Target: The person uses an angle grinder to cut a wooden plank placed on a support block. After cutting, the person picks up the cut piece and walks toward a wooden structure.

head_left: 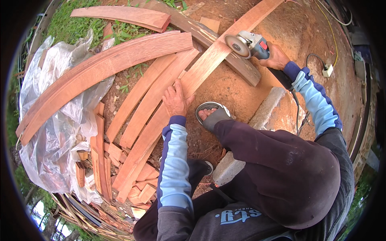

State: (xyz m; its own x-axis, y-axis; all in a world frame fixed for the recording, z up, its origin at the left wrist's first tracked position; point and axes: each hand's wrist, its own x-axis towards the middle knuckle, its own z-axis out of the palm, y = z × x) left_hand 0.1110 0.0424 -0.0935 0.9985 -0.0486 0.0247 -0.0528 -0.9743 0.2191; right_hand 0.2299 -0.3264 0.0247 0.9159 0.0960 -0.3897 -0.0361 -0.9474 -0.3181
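Note:
My right hand (275, 57) is wrapped round the body of an angle grinder (254, 43). The grinder's round disc (237, 46) is at the upper part of a long reddish wooden plank (207, 66); I cannot tell whether it touches the wood or spins. My left hand (175, 99) grips the same plank lower down, its fingers bent over the surface and the thumb toward the right edge. Under the plank's upper part runs a thick, weathered timber (243, 68), which props it up. A sandalled foot (211, 113) stands just right of the plank.
More planks (108, 66) lie stacked at the left, partly on clear plastic sheeting (60, 140). Wood offcuts (146, 174) litter the ground below. A concrete block (268, 105) sits near my knee. The grinder's cord (298, 112) hangs beside it, and a white socket (327, 70) lies at the right.

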